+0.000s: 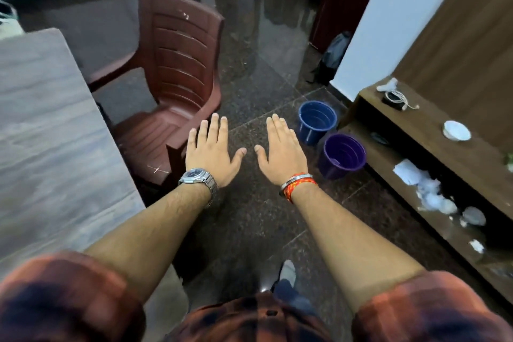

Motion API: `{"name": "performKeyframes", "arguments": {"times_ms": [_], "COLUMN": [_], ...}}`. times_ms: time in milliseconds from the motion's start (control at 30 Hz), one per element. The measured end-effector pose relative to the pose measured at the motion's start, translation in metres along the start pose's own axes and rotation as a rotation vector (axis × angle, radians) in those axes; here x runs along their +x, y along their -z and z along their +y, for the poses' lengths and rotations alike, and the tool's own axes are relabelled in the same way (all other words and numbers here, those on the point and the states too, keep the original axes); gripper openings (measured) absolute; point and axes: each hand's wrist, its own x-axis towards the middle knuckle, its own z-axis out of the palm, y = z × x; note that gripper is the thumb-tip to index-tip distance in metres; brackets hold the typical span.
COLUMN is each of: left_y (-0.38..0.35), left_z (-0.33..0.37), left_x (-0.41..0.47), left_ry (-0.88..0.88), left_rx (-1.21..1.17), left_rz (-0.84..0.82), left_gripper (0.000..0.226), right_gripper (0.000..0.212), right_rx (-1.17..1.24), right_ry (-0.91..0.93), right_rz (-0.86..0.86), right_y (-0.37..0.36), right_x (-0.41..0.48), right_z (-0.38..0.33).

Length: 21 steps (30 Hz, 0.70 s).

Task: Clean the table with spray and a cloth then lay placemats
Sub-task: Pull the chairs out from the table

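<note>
The grey wood-grain table [41, 119] fills the left of the frame, a brown plastic chair [177, 64] stands beside its right edge in the upper middle, and a low wooden shelf [388, 155] strewn with white scraps runs along the right. Over the dark floor [249, 216] between them, at centre, the left hand [212, 153] and right hand [283, 153] hover palm-down, fingers straight, thumbs spread, holding nothing. Right of the hands stand a blue bucket [316, 122] and a purple bucket [342, 155] side by side, showing only their own inner walls, and a small white bowl [456, 130] sits on the shelf
</note>
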Motion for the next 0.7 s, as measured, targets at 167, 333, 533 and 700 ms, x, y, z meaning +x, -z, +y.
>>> {"name": "performKeyframes", "arguments": {"times_ms": [167,333,533,700], "left_y": [0.017,0.023,0.009,0.016], "left_z": [0.036,0.062,0.050,0.023], "left_x": [0.101,0.193,0.337,0.453], "left_ry": [0.189,0.365,0.446,0.546], "left_rx": [-0.029,-0.187,-0.215,-0.217], "left_rz": [0.043,0.061,0.109,0.133], "left_gripper": [0.086,0.080,0.082,0.084], "right_gripper": [0.068,0.070,0.079,0.089], "right_rx": [-0.010,0.016,-0.004,-0.031], "right_ry": [0.203,0.353,0.512,0.654], "right_rz": [-0.031,-0.065,-0.102,-0.171], "right_y": [0.015,0.008,-0.021,-0.034], "right_x": [0.120,0.234,0.391,0.523], "right_z": [0.053,0.080,0.092,0.088]}}
